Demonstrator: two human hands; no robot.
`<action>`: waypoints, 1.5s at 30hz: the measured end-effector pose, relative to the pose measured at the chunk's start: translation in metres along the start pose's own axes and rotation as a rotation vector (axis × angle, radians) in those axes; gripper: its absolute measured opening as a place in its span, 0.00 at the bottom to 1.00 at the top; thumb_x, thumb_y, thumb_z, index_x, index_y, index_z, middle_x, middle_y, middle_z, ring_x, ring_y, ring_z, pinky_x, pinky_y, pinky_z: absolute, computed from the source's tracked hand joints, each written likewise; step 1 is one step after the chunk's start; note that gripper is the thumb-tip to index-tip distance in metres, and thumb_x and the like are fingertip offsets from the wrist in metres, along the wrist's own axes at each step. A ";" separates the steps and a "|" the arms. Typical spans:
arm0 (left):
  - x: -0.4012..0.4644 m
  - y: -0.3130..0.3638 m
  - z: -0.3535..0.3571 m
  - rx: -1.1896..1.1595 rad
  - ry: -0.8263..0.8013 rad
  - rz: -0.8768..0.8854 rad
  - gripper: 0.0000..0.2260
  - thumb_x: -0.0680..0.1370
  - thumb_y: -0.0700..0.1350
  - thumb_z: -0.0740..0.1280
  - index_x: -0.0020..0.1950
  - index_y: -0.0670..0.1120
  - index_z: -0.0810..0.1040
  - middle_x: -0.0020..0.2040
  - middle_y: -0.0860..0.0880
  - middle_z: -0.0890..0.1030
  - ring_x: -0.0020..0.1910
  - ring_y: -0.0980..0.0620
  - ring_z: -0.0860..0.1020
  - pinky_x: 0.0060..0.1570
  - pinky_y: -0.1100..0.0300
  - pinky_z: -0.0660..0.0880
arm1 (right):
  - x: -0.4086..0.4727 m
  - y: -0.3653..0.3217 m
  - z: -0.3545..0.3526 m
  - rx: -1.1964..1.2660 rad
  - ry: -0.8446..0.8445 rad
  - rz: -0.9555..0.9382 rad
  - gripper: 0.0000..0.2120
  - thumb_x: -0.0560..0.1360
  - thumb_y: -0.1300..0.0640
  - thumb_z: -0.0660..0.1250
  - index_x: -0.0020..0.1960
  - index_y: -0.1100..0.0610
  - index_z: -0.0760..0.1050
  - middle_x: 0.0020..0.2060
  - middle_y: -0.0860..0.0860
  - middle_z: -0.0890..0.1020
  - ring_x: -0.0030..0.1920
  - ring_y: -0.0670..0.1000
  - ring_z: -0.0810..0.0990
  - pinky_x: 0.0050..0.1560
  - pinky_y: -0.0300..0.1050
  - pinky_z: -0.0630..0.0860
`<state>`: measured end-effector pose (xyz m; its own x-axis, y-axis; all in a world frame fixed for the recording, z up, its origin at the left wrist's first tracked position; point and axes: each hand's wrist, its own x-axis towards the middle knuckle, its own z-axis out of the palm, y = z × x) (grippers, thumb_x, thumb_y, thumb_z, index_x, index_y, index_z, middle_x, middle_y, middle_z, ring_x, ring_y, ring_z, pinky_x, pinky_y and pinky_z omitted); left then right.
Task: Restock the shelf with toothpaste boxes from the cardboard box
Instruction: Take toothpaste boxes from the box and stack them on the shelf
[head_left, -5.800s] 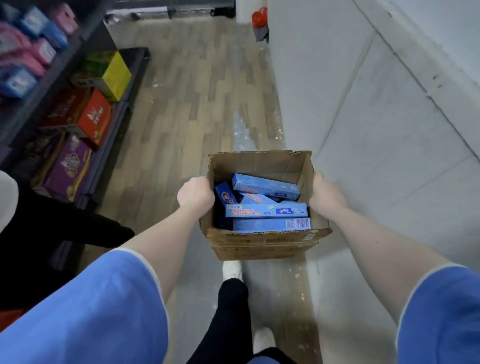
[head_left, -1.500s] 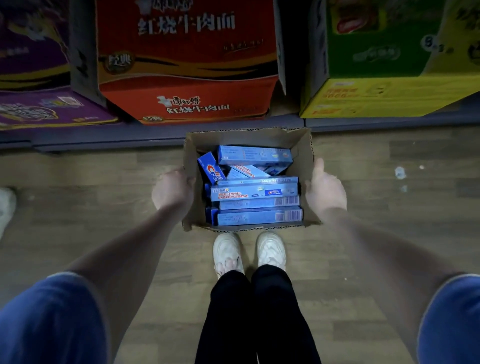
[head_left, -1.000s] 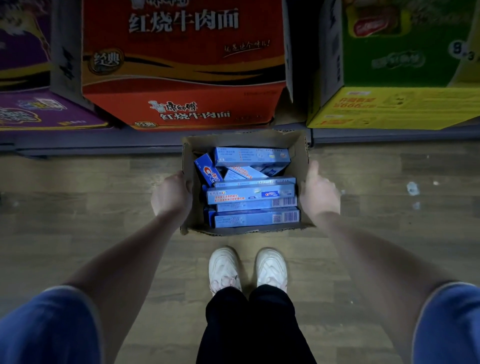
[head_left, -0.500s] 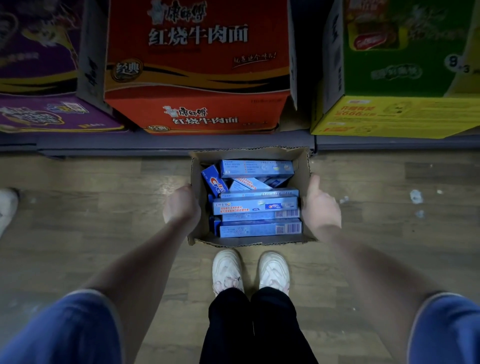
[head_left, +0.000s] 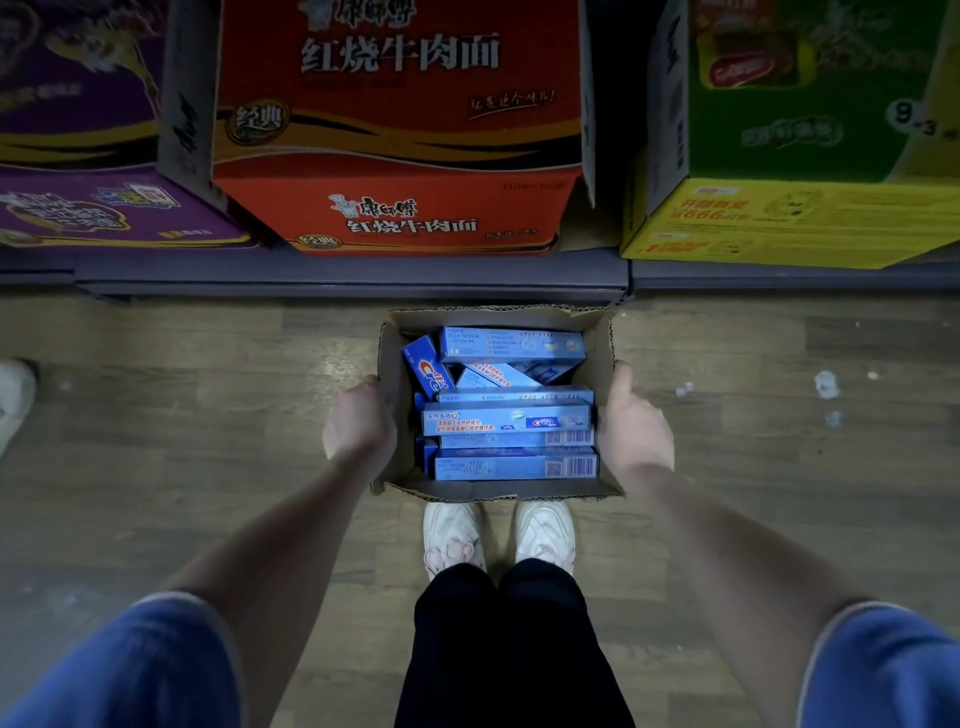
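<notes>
One open cardboard box sits low over the wooden floor, just before the dark shelf edge, holding at least seven blue toothpaste boxes; the lower ones are partly buried. The left hand grips the box's left wall, fingers hidden beneath; the right hand clasps its right wall, thumb up. Below the box stand two white shoes. Behind it are three cartons, all cut off: purple, red, green-yellow

red carton reading 红烧牛肉面 and 康师傅; yellow-green carton with 666; toothpaste box reading 天然多效
</notes>
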<state>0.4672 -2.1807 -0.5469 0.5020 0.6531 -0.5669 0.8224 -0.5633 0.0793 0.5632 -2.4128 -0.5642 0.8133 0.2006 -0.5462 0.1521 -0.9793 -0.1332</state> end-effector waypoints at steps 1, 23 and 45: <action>-0.001 0.000 0.000 0.003 -0.002 0.006 0.09 0.80 0.40 0.60 0.57 0.38 0.73 0.55 0.37 0.78 0.54 0.36 0.76 0.40 0.54 0.66 | -0.002 0.001 0.001 0.010 0.000 0.007 0.25 0.75 0.70 0.59 0.69 0.61 0.55 0.39 0.57 0.79 0.37 0.57 0.77 0.36 0.47 0.69; -0.008 0.017 0.034 0.357 -0.072 0.642 0.41 0.76 0.55 0.65 0.77 0.45 0.39 0.78 0.45 0.42 0.76 0.48 0.42 0.73 0.56 0.40 | 0.011 -0.035 0.022 -0.374 -0.111 -0.505 0.31 0.76 0.63 0.57 0.75 0.60 0.47 0.73 0.59 0.56 0.75 0.57 0.53 0.74 0.48 0.47; 0.048 0.030 0.065 0.134 -0.454 0.425 0.44 0.64 0.65 0.73 0.74 0.54 0.58 0.70 0.49 0.61 0.67 0.45 0.65 0.66 0.50 0.66 | 0.064 -0.038 0.039 -0.305 -0.375 -0.337 0.35 0.70 0.61 0.67 0.72 0.50 0.55 0.65 0.56 0.67 0.67 0.57 0.63 0.69 0.54 0.57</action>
<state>0.4989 -2.1988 -0.6251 0.5895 0.0953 -0.8022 0.5210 -0.8037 0.2874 0.5872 -2.3621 -0.6264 0.4461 0.4428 -0.7778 0.5674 -0.8120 -0.1368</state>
